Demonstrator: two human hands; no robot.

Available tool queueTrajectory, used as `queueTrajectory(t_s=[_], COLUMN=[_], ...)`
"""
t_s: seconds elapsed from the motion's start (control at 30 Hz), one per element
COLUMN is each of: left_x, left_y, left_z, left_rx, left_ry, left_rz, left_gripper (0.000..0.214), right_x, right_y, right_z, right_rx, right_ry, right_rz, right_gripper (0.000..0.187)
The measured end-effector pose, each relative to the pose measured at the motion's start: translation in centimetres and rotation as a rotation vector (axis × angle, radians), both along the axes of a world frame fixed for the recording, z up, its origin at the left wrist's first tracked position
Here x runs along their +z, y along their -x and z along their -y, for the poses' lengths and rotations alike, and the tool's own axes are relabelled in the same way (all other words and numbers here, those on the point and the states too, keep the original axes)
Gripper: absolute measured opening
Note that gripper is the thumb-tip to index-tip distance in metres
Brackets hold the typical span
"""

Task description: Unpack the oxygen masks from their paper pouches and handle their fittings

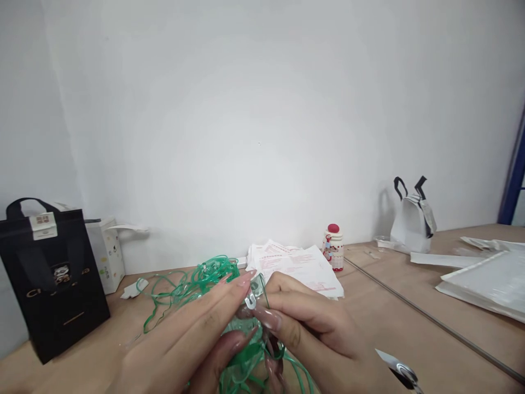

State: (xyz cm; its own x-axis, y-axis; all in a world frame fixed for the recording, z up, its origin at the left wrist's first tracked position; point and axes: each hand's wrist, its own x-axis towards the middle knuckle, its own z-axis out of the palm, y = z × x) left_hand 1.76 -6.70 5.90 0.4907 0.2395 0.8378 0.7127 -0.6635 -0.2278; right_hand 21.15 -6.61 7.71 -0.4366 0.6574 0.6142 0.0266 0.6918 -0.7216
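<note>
Both my hands meet low in the middle of the view over a tangle of green plastic cord [192, 287] on the wooden table [410, 334]. My left hand [184, 342] has its long-nailed fingers pinched together on a small clear plastic piece [251, 300] tied into the cord. My right hand [311, 328] grips the same small piece and the green strands from the other side, fingers curled. More green cord [241, 366] bunches under my palms.
A black gift bag [53, 273] stands at the left, a white box [107, 251] behind it. Printed papers [299, 265] and a small red-capped bottle [334, 247] lie behind my hands. A white bag [412, 219] and white flat packets [488, 282] sit right. A metal tool [400, 371] lies bottom right.
</note>
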Motion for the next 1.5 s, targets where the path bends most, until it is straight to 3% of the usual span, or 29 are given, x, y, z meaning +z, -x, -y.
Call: queueTrajectory(t_s=[0.13,0.33,0.43,0.63,0.87,1.0,1.13,1.27,1.4,1.5], left_x=[0.0,-0.2,-0.2,0.0,1.1,0.9,0.8,0.7,0.6,0.6], left_y=[0.2,-0.2,-0.3,0.2,0.6,0.8,0.7,0.7,0.5,0.0], left_z=[-0.2,0.0,0.1,-0.4,-0.3,-0.5,-0.9,-1.3,-1.4,-1.5], left_rx=[0.007,0.052,0.027,-0.007,-0.062,-0.066,-0.002,0.046,0.053,0.021], left_ry=[0.029,-0.020,0.035,-0.037,0.093,0.144,0.154,0.075,-0.116,-0.186], left_rz=[0.012,0.093,0.106,0.110,0.067,0.091,-0.003,-0.150,-0.282,-0.260], left_gripper=[0.040,0.038,0.033,0.028,0.020,0.024,0.025,0.026,0.027,0.023], right_x=[-0.4,-0.2,-0.4,-0.8,-0.2,0.6,0.6,-0.3,-0.5,-0.4], right_y=[0.5,0.6,0.6,1.2,0.8,0.1,0.1,0.9,1.3,1.2], right_z=[-0.4,-0.3,-0.2,-0.7,-0.3,0.0,0.0,-0.2,-0.6,-0.8], right_rx=[-0.015,0.074,0.052,-0.004,0.032,0.116,0.067,-0.077,-0.049,-0.045], right_ry=[-0.026,0.090,0.041,-0.055,-0.097,-0.031,0.049,0.078,0.106,0.175], right_rz=[-0.030,-0.051,-0.032,0.023,0.185,0.354,0.387,0.279,0.180,0.137], right_gripper=[0.029,0.026,0.028,0.027,0.026,0.014,0.023,0.016,0.006,0.008])
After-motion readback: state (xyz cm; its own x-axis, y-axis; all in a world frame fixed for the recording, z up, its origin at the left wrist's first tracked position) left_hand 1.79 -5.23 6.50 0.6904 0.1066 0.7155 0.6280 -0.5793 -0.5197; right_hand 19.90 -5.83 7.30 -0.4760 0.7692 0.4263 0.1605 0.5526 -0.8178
